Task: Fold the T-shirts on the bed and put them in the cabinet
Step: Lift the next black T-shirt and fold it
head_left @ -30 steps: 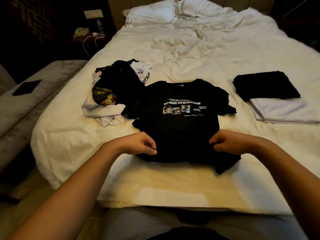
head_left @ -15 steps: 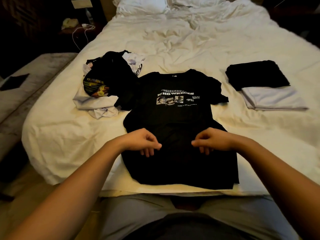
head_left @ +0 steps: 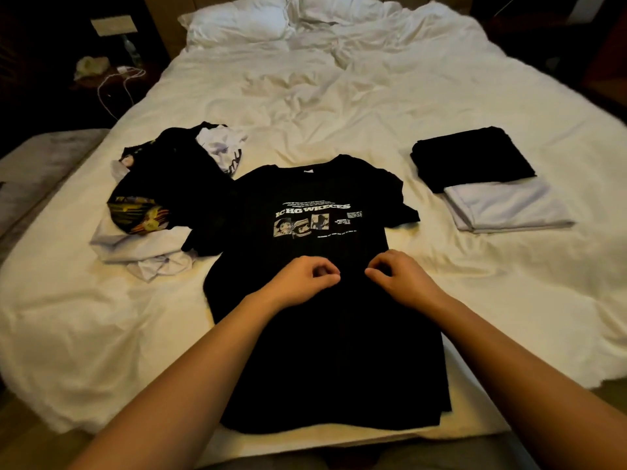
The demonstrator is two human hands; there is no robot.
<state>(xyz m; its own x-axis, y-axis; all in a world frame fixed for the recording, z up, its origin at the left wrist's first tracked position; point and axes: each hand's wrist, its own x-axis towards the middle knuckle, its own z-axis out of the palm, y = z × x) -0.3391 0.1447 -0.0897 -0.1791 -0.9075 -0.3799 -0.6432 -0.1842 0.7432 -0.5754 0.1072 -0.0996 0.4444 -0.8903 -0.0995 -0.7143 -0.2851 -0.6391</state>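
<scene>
A black T-shirt point(head_left: 325, 351) with a white print on the chest lies flat, front up, at the near edge of the bed point(head_left: 339, 106); its hem reaches the mattress edge. My left hand point(head_left: 302, 279) and my right hand point(head_left: 400, 279) rest close together on the shirt's middle, just below the print. Both have their fingers curled in, and no fabric shows between them. To the left lies a heap of unfolded shirts point(head_left: 163, 205), black and white. On the right sit a folded black shirt point(head_left: 471, 157) and a folded white shirt point(head_left: 505, 206), partly overlapping.
Pillows point(head_left: 237, 22) lie at the head of the rumpled bed. A dark nightstand point(head_left: 112, 72) with a white cable stands at the far left. A grey bench point(head_left: 34, 171) runs along the bed's left side. No cabinet is in view.
My hands let go of the hem they held a second ago. The shirt now lies spread flat toward me, and both hands have moved inward to its middle.
</scene>
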